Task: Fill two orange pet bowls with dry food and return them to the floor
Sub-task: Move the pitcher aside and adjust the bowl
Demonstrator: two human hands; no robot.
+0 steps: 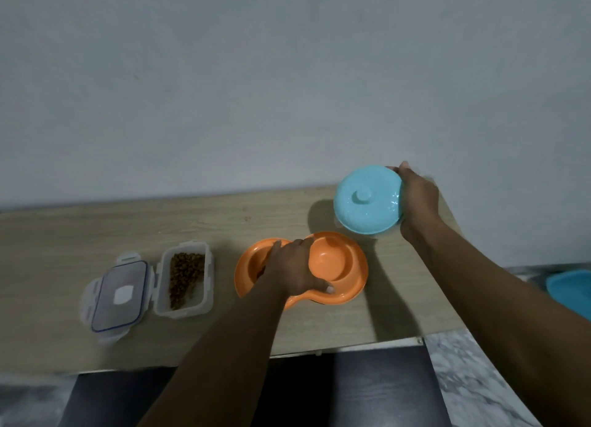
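An orange double pet bowl [339, 266] sits on the wooden table [96, 235]. My left hand [292, 270] lies over its middle, thumb on the near rim and fingers across the divider. The right well looks empty; the left well is mostly hidden under my hand. My right hand [417, 199] grips the rim of a light-blue lidded container [367, 199], tilted, above the table's far right corner. A clear plastic box [185, 276] with brown dry food stands open to the left of the bowl.
The box's clear lid [118, 295] with a blue seal lies flat to the left of the box. A wall rises right behind the table. A blue bowl [572, 292] sits on the marble floor [479, 378] at the right edge. My dark-clad legs are below the table's front edge.
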